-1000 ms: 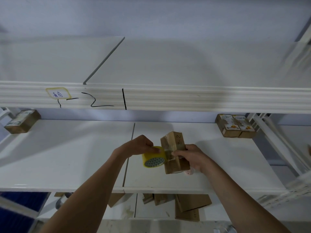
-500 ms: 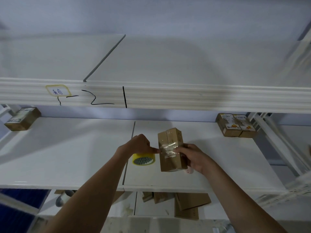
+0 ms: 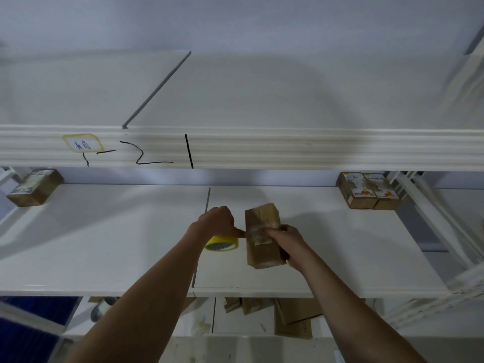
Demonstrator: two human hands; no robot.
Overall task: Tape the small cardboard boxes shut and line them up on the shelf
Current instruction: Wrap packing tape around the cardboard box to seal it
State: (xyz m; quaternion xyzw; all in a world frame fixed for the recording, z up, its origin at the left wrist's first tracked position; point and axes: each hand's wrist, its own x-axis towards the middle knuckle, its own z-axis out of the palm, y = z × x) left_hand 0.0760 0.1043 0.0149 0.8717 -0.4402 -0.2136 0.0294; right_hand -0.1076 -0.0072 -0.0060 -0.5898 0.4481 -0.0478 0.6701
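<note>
My right hand [image 3: 285,243] grips a small brown cardboard box [image 3: 263,251] above the middle white shelf [image 3: 117,244]. A band of clear tape wraps across the box's middle. My left hand [image 3: 220,222] holds a yellow tape roll [image 3: 222,243] just left of the box, its thumb and fingertip pinching at the box's left edge where the tape runs. Two taped boxes [image 3: 368,189] stand side by side at the shelf's back right. Another box [image 3: 35,187] lies at the back left.
The upper shelf's front rail [image 3: 288,150] carries a yellow-edged label [image 3: 82,144] and black marker lines. Flat cardboard pieces [image 3: 290,318] lie on the lower shelf below. White frame struts [image 3: 432,218] slant down the right side.
The tape roll has dropped lower, under my left hand, which now pinches at the box's left edge. The box has tipped flatter and my right hand has slid over its taped middle.
</note>
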